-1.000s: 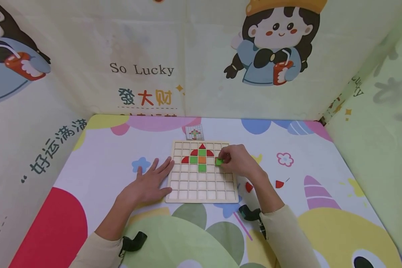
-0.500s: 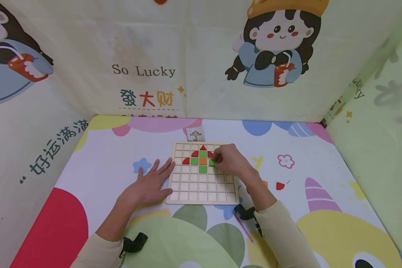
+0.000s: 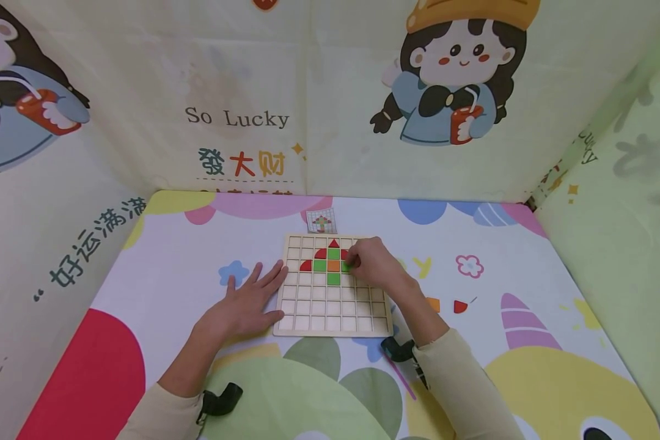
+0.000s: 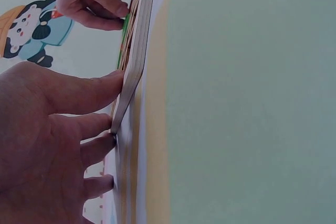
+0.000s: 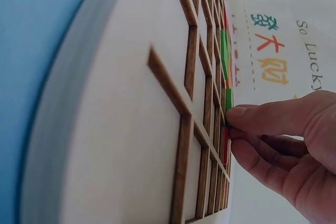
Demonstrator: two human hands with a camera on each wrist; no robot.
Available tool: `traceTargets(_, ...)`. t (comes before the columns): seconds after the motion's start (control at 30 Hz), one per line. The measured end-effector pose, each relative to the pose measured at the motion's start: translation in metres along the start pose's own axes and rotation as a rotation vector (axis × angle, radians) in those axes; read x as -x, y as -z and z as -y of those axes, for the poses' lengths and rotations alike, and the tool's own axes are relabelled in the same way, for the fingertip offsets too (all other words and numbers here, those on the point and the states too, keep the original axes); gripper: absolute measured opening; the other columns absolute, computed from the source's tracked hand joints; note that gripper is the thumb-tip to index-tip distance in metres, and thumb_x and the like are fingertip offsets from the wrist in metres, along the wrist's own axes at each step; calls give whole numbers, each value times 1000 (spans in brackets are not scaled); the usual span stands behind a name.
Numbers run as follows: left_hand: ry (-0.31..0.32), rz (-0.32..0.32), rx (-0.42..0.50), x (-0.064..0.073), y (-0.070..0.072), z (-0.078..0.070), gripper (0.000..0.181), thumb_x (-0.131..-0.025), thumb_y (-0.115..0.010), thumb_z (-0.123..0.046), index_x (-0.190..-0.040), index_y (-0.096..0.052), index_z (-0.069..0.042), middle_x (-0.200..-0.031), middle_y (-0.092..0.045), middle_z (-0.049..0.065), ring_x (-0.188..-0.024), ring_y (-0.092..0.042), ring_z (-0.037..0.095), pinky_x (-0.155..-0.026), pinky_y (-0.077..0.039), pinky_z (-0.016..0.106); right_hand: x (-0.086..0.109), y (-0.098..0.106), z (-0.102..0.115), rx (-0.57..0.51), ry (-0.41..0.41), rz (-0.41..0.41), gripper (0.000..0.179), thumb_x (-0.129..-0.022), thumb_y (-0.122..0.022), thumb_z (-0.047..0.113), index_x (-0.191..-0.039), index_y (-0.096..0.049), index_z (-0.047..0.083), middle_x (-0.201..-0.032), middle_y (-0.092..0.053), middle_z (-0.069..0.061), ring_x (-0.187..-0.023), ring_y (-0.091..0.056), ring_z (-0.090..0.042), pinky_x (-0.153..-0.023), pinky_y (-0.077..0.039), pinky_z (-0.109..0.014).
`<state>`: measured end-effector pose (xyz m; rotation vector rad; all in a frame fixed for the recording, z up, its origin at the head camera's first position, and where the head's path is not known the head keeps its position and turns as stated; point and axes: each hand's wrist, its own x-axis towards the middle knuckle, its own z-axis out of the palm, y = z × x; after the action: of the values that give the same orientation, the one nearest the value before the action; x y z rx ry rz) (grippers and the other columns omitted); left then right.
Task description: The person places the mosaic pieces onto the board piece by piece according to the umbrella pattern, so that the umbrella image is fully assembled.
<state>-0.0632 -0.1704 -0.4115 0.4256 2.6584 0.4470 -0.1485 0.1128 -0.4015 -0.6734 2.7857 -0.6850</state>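
A wooden grid board point(image 3: 310, 310) lies on the table, with green, red and orange tiles in its upper cells. My left hand point(image 3: 247, 305) lies along the board's left edge, its fairly straight fingers and thumb touching the rim. With thumb and fingers, my right hand point(image 3: 375, 266) pinches a green square tile point(image 5: 229, 99) at the cell right of the orange tile point(image 3: 333, 266). Its fingers partly cover that tile and a red tile just above it. Whether the green tile lies fully flat in its cell, I cannot tell.
Behind the board lies a small pattern card point(image 3: 321, 221) showing a coloured tile figure. An orange tile point(image 3: 432, 304) rests on the table beside my right forearm. The printed cloth point(image 3: 187, 330) covers the table, and patterned curtains point(image 3: 330, 73) enclose it.
My right hand has carried the green tile leftward over the board, down to the cell beside the orange tile. The left hand has stayed at the board's edge.
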Motion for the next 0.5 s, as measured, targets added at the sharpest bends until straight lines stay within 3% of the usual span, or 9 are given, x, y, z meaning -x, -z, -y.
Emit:
traceTargets(0.33, 7, -1, 6, 2, 2, -1, 85, -99, -64, -39, -168, -19, -18, -177, -10, 0, -162, -6, 43, -115, -4, 84, -1, 3, 4, 1, 6, 28, 16, -89, -71, -6, -94, -83, 3, -95, -80, -9, -92, -71, -22, -82, -61, -34)
traceTargets(0.5, 4, 1, 7, 1, 1, -1, 85, -99, -64, -39, -168, -19, -18, -177, -10, 0, -162, -6, 43, -115, -4, 84, -1, 4, 2, 6, 18, 42, 15, -91, -70, -4, -96, -83, 3, -96, -80, -8, -92, -71, -21, -82, -62, -35)
